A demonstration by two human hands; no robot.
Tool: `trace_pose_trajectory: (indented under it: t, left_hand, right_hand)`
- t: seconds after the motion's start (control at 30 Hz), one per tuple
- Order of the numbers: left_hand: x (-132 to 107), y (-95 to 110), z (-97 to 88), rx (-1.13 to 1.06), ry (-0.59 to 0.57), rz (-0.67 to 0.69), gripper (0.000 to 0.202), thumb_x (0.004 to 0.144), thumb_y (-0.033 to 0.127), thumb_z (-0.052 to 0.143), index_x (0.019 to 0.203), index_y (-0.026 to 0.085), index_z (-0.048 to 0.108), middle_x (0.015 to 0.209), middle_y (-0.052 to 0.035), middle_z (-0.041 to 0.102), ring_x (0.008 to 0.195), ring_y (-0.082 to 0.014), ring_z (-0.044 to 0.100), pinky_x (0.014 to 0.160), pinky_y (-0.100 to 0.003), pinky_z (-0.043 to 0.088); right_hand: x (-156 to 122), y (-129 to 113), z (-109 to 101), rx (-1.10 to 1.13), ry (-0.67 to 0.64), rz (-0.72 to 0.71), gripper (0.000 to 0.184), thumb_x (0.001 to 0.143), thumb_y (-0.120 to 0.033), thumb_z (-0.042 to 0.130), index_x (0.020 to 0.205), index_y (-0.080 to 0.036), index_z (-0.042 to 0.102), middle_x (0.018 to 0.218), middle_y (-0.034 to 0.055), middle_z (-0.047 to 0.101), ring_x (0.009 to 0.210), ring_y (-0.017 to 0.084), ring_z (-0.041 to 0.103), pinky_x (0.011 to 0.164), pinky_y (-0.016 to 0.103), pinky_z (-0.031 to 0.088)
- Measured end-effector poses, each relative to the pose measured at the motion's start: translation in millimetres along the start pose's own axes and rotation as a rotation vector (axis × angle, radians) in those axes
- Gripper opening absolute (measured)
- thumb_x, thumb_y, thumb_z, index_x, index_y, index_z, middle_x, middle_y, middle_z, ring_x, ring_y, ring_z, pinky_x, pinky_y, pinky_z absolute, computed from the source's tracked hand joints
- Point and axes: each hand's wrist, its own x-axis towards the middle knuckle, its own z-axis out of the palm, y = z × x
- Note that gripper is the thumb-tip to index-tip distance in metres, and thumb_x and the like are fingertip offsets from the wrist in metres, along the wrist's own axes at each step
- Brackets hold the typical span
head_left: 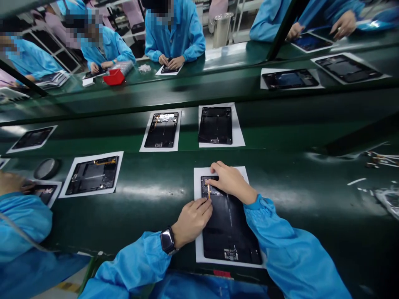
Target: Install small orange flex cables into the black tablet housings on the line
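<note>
A black tablet back housing (230, 226) lies on a white paper sheet (199, 232) on the green belt, directly in front of me. A thin amber flex strip (208, 191) sits near its upper left corner. My left hand (191, 222), with a black smartwatch (168, 241) on the wrist, rests at the housing's left edge, its fingertips at the strip's lower end. My right hand (230, 182) lies across the top of the housing, its index fingertip near the strip's upper end. Whether either hand grips the strip is hidden.
More black housings on white sheets (162, 131) lie along the belt. A co-worker's hand (12, 183) and blue sleeve enter at the left, beside a round grey disc (46, 168). Loose cables (378, 160) lie at the right. Beyond a dark rail, blue-coated workers sit at another belt.
</note>
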Motion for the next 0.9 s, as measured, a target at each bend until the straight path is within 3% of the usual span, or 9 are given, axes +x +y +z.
trace_pose_trajectory:
  t: [0.27,0.33,0.43,0.5,0.57,0.67,0.8,0.9]
  left_hand:
    - [2.0,0.8,-0.6,0.018,-0.042,0.034,0.022,0.099,0.012,0.044,0.104,0.008,0.064,0.113,-0.0116,0.069,0.105,-0.0240,0.064,0.081,-0.035,0.056]
    - [3.4,0.5,-2.9,-0.004,-0.067,0.027,0.019,0.099,0.021,0.050,0.104,0.008,0.064,0.113,-0.0120,0.068,0.106,-0.0251,0.064,0.082,-0.036,0.055]
    - [5.3,-3.9,-8.1,-0.116,-0.067,-0.017,0.030,0.098,0.037,0.053,0.106,0.009,0.062,0.111,-0.0104,0.068,0.108,-0.0238,0.062,0.087,-0.035,0.055]
    - [5.9,-9.4,-11.6,-0.181,-0.076,-0.032,0.028,0.099,0.034,0.052,0.111,0.011,0.061,0.115,-0.0093,0.067,0.112,-0.0224,0.060,0.093,-0.035,0.053]
    - [5.7,-15.0,-14.2,-0.199,-0.117,-0.016,0.024,0.099,0.027,0.050,0.115,0.013,0.060,0.123,-0.0096,0.063,0.118,-0.0230,0.056,0.097,-0.037,0.051]
    - [4.8,-19.8,-16.9,-0.184,-0.190,0.036,0.023,0.096,0.025,0.054,0.114,0.014,0.061,0.130,-0.0119,0.058,0.122,-0.0265,0.052,0.098,-0.042,0.050]
    - [4.3,-19.9,-21.2,-0.175,-0.234,0.078,0.027,0.092,0.023,0.057,0.115,0.011,0.061,0.131,-0.0136,0.056,0.126,-0.0308,0.048,0.099,-0.044,0.049]
    - [2.6,-21.3,-23.3,-0.225,-0.219,0.094,0.022,0.089,0.021,0.058,0.109,0.013,0.064,0.131,-0.0127,0.057,0.129,-0.0322,0.045,0.101,-0.045,0.048]
  right_hand:
    - [0.5,-2.0,-0.3,0.011,-0.004,-0.001,0.031,0.084,-0.044,0.069,0.098,-0.021,0.054,0.094,0.0019,0.058,0.069,0.015,0.057,0.058,0.028,0.030]
    - [-1.2,-4.6,-5.0,0.008,-0.020,0.011,0.028,0.086,-0.042,0.067,0.099,-0.020,0.055,0.095,0.0028,0.058,0.070,0.016,0.058,0.058,0.028,0.031]
    - [-7.1,-5.9,-17.3,0.028,-0.040,0.049,0.018,0.091,-0.023,0.056,0.108,-0.017,0.056,0.103,0.0069,0.057,0.076,0.017,0.059,0.065,0.027,0.037]
    - [-12.3,-4.4,-27.2,0.083,-0.062,0.056,0.028,0.089,-0.007,0.045,0.113,-0.015,0.056,0.106,0.0087,0.058,0.081,0.017,0.061,0.071,0.026,0.040]
    - [-17.4,-2.3,-36.1,0.156,-0.103,0.023,0.035,0.085,0.001,0.040,0.109,-0.015,0.060,0.103,0.0086,0.061,0.085,0.017,0.061,0.075,0.025,0.041]
    - [-26.0,-1.8,-44.4,0.268,-0.142,0.009,0.026,0.085,-0.005,0.046,0.095,-0.017,0.066,0.096,0.0074,0.067,0.087,0.018,0.063,0.077,0.026,0.044]
    - [-48.0,-4.9,-41.0,0.522,-0.195,0.144,0.007,0.085,-0.021,0.058,0.080,-0.020,0.062,0.074,0.0021,0.069,0.067,0.017,0.065,0.065,0.026,0.048]
    - [-74.2,-8.2,-28.9,0.635,-0.173,0.273,0.022,0.088,-0.039,0.059,0.075,-0.022,0.054,0.058,-0.0022,0.062,0.049,0.015,0.059,0.051,0.025,0.045]
